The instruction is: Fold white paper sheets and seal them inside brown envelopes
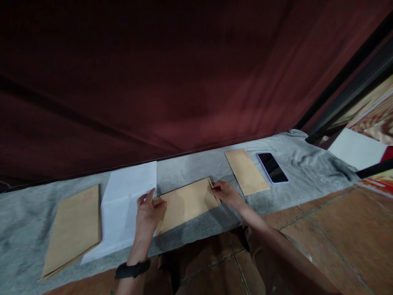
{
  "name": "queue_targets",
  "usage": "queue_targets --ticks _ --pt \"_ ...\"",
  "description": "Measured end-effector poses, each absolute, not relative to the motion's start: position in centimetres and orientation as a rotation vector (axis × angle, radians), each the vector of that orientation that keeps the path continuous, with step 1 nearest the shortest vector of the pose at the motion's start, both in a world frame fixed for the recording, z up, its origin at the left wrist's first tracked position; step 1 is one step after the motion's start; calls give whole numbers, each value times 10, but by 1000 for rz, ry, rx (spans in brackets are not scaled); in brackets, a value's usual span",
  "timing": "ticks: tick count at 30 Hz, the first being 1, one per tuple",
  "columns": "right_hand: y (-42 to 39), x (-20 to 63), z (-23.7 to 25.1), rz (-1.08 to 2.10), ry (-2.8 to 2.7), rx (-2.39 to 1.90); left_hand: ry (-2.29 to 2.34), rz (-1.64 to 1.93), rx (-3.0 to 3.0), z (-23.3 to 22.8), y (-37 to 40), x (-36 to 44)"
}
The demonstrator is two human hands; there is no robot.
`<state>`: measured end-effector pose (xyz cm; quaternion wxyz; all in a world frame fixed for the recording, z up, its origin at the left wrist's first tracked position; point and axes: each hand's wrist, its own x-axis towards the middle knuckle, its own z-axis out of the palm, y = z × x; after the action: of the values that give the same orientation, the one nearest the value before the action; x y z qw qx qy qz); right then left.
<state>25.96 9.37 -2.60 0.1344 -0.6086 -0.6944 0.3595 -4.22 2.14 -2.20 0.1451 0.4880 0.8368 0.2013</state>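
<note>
1. Work item: centre env. (188, 205), brown, lay flat on bench (190, 164), long axis L–R w/ slight tilt (R end farther from wearer), btwn both hands. Reddish print showed nr its L end. Narrow strip, set off by dark line, ran along its R end; flap or 2nd layer, could not tell.

2. L hand (148, 215): at L end of centre env. Thumb rested on upper face; other fingers partly spread, index raised. Grip from below could not be told. Black wristband (132, 269) was fitted on L wrist.

3. R hand (227, 193): at R end of centre env. Thumb and fingertips were pressed together, pinching end edge.

4. L side of bench: white sheet (123, 213) lay flat w/ crosswise crease, partly covered by L hand. Env. stack (73, 225), brown, lay just beside it, farther L; layered edges were visible on near side.

5. R side of bench: single env. (248, 172), brown, lay at a slant beyond R hand. Phone (273, 167), dark screen up, lilac case, lay just beside it, approx. parallel.

6. Surroundings: grey cloth (291, 157) covered bench, wrinkled at R end. Dark red curtain (184, 82) hung behind; tiled floor (337, 229) showed in front.
</note>
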Motion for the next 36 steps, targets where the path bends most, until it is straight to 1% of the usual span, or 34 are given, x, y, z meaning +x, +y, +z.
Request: queue_targets --ticks 4,8,10,14,18,21,24,30,33,36 --pt "95 260 -25 1047 -2016 -1790 2390 770 1317 -23 32 -39" --pt "97 262 -24 1072 -1959 -1790 2331 972 1364 -22 40 -34" --pt "97 263 -25 1180 -1866 -1762 2304 1024 1417 -23 43 -29" --pt "96 262 -28 1567 -1475 -1682 2288 1073 1570 -31 48 -6" --pt "91 259 -31 1685 -1343 -1610 2068 1030 1837 -40 42 39" --pt "87 258 -33 1756 -1226 -1509 1833 923 2075 -41 27 78" --pt "85 260 -35 1748 -1164 -1428 1710 784 2251 -35 11 104" --pt "80 269 -31 1612 -1047 -1339 1710 757 2335 -23 4 107" --pt "70 270 -25 1742 -958 -1274 1787 778 2307 -25 6 101" --pt "60 268 -23 1854 -981 -1256 1812 735 2229 -32 5 98"
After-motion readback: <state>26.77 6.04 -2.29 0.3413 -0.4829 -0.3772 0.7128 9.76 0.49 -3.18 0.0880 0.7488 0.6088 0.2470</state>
